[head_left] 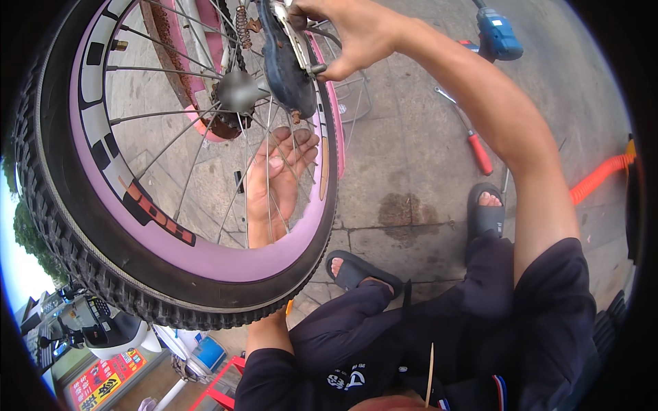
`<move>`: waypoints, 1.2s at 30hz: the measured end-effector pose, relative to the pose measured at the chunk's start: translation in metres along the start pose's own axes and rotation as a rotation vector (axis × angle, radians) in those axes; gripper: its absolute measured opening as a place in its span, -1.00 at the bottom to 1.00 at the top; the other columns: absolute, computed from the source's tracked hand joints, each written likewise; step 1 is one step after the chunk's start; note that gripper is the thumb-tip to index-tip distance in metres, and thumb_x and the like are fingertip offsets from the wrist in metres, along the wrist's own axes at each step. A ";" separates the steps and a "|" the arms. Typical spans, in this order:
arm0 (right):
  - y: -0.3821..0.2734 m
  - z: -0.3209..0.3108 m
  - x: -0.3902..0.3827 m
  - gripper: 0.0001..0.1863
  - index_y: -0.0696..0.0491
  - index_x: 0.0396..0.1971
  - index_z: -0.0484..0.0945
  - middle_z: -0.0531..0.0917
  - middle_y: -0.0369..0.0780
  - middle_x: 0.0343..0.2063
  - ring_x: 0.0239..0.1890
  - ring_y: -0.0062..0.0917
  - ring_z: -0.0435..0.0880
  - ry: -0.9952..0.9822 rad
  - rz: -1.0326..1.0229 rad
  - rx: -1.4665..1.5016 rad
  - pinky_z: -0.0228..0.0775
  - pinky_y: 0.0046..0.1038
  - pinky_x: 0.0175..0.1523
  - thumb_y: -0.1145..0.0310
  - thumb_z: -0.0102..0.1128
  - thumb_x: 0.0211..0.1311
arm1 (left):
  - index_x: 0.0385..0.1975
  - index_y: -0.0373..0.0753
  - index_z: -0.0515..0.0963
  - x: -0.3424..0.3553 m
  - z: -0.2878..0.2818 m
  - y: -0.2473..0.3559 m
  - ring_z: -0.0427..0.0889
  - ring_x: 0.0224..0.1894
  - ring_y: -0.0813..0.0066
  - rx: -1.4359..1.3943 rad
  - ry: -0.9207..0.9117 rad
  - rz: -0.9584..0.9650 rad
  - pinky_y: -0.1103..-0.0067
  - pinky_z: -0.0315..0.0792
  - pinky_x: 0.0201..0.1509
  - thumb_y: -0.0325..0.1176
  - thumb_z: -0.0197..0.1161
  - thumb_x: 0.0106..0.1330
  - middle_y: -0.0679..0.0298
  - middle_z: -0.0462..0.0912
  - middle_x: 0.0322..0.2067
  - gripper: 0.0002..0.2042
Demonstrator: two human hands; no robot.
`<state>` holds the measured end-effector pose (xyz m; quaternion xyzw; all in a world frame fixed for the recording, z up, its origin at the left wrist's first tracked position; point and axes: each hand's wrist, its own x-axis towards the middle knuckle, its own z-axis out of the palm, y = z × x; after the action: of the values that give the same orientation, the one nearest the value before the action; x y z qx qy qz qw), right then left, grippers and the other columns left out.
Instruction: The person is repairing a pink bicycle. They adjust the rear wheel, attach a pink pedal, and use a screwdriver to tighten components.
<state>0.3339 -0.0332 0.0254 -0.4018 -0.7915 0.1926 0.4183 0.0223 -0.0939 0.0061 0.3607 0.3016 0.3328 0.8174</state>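
Note:
A bicycle wheel with a knobby black tyre [92, 264] and a pink-and-white rim [226, 264] fills the left side. Beside its hub [238, 92] sits a dark rounded brake housing [284, 68] with a rusty bolt at its lower end. My right hand [356, 34] pinches the metal brake arm [295, 41] along the housing, thumb at a small metal stud. Reaching through behind the spokes, my left hand [277, 175] has its palm turned up and its fingers stretched, slightly bent, just under the housing. Nothing shows in that hand; spokes cross in front of it.
A red-handled tool [480, 154] and a blue power drill [500, 34] lie on the paving at right. An orange coiled hose [600, 178] hangs at the far right. My sandalled feet [363, 272] are below. Machines [113, 332] and a red sign [106, 380] stand lower left.

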 end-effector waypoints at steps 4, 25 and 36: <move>-0.005 -0.004 0.002 -0.26 0.13 -0.10 0.45 0.62 -0.08 -0.32 -0.24 -0.21 0.66 -0.015 0.023 -0.003 0.53 -0.27 -0.11 0.17 0.64 -0.34 | 0.22 -0.46 0.37 0.001 0.001 -0.003 0.43 0.28 -0.16 0.030 0.009 0.015 0.06 0.22 0.47 -0.33 0.25 0.17 -0.20 0.48 0.17 -0.41; -0.028 0.035 -0.039 -0.78 0.11 -0.34 0.67 0.63 -0.15 -0.28 -0.13 -0.25 0.62 0.240 0.006 -0.070 0.47 -0.25 -0.03 0.26 0.40 0.17 | 0.21 -0.54 0.27 0.004 0.006 -0.002 0.44 0.27 -0.17 0.080 0.044 0.012 0.07 0.22 0.47 -0.31 0.28 0.10 -0.23 0.46 0.14 -0.32; -0.037 0.031 -0.041 -0.79 0.14 -0.26 0.61 0.61 -0.22 -0.40 -0.33 -0.49 0.60 0.096 0.302 0.245 0.47 -0.49 -0.16 0.38 0.42 0.17 | 0.20 -0.58 0.24 0.002 0.013 0.000 0.44 0.27 -0.20 0.099 0.069 0.010 0.05 0.25 0.46 -0.34 0.28 0.07 -0.27 0.47 0.11 -0.31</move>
<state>0.3046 -0.0870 0.0101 -0.4706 -0.6721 0.3287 0.4677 0.0334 -0.0973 0.0133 0.3903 0.3440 0.3340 0.7860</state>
